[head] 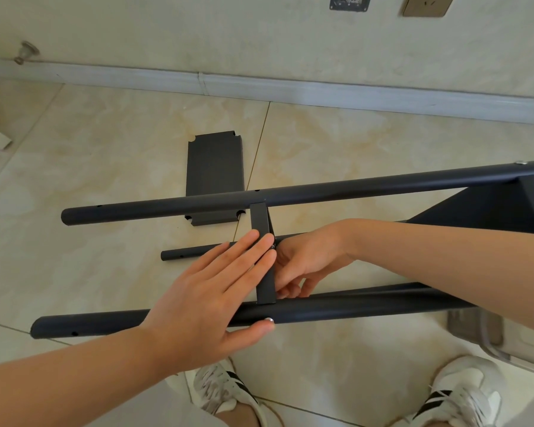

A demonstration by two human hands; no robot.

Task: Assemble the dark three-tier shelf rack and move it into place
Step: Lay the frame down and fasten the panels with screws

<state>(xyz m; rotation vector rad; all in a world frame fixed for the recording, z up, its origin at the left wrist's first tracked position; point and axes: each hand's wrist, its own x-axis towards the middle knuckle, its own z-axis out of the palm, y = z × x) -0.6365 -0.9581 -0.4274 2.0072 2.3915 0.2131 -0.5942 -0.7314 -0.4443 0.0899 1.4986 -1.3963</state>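
Note:
The dark rack lies on its side on the floor, its long round posts running left to right: a far upper post (290, 194), a near upper post (336, 306) and a lower one (179, 253) underneath. A shelf panel (264, 223) stands edge-on between the two upper posts, and another shelf (487, 211) is fixed at the right end. My left hand (210, 291) lies flat with straight fingers against the edge-on shelf, thumb on the near post beside a silver screw head (269, 319). My right hand (302, 266) reaches in behind that shelf with fingers curled; what they hold is hidden. A loose shelf panel (215, 167) lies on the tiles.
The wall and grey baseboard (290, 87) run close behind the rack. A door stop (27, 52) sticks out at the left. My two feet in white sneakers (219, 392) stand at the bottom. A clear plastic piece (481, 334) lies at the right.

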